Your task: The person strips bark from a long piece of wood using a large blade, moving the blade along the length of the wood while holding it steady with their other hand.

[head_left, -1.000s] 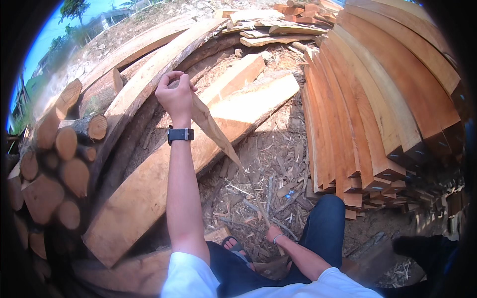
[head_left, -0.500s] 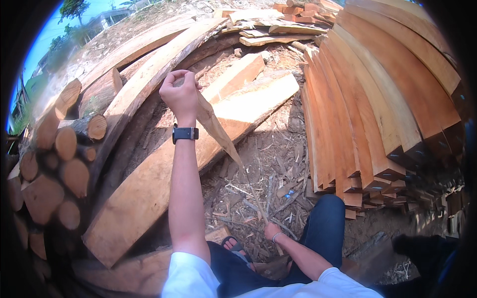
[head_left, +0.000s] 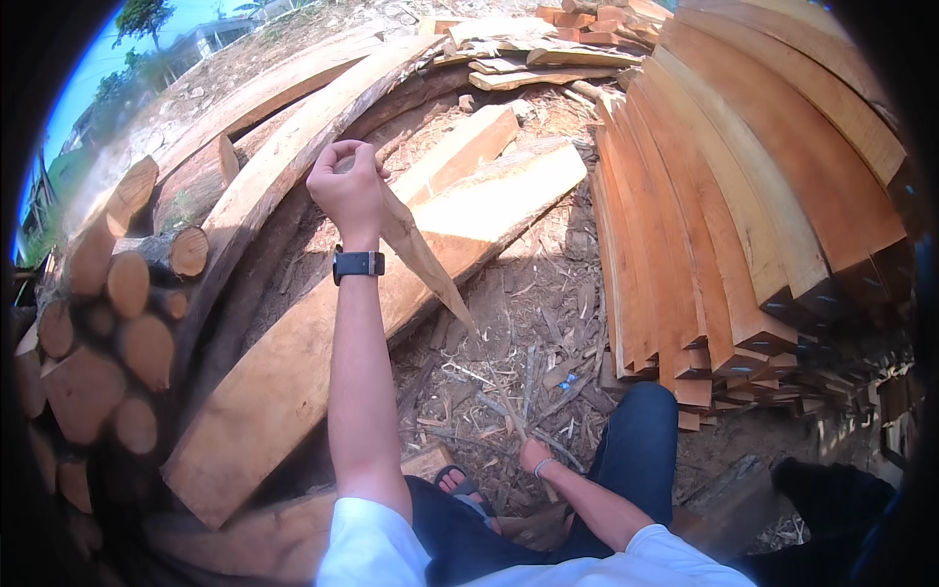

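Note:
My left hand (head_left: 347, 191), with a black watch on the wrist, is raised in front of me. Its fingers are curled shut round the upper end of a thin, long wood strip (head_left: 423, 252). The strip slants down to the right and looks very narrow below its middle, as if seen edge-on. Low down beside my knee, my right hand (head_left: 534, 456), wearing a light bracelet, is closed round the narrow lower part of what seems the same strip. Behind the strip lies a thick sawn plank (head_left: 293, 382), slanting across the ground.
Stacked reddish-brown beams (head_left: 685, 215) rise on the right. Cut log ends (head_left: 127, 342) are piled on the left, with long slabs (head_left: 293, 157) reaching away behind them. Bark and wood chips (head_left: 548, 313) litter the ground. My sandalled foot (head_left: 460, 484) is by the plank.
My left hand has shifted slightly to the left, and the strip's upper part has moved with it. My right hand has stayed almost in place.

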A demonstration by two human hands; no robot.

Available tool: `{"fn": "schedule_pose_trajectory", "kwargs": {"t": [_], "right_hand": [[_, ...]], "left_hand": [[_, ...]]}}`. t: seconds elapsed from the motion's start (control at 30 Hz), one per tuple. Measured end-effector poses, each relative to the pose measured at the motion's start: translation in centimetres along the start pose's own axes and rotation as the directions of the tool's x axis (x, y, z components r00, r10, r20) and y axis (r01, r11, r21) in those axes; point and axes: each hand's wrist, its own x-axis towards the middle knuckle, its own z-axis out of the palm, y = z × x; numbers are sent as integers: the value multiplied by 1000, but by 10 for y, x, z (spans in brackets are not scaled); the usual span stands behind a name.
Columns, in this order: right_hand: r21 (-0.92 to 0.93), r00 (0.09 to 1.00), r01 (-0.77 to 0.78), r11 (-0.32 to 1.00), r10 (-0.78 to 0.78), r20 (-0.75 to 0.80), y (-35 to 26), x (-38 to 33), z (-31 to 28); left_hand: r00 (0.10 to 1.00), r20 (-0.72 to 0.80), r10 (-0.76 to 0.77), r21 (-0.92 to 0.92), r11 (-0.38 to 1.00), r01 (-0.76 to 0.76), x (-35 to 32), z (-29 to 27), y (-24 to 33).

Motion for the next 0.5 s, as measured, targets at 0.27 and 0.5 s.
{"fn": "schedule_pose_trajectory", "kwargs": {"t": [0.27, 0.5], "right_hand": [[289, 989, -135, 948, 112, 95, -52, -15, -33], [886, 912, -409, 217, 100, 397, -76, -19, -72]], "left_hand": [[1000, -17, 21, 8, 1000, -20, 1, -17, -3], [1000, -13, 18, 10, 1000, -18, 1, -15, -3]]}}
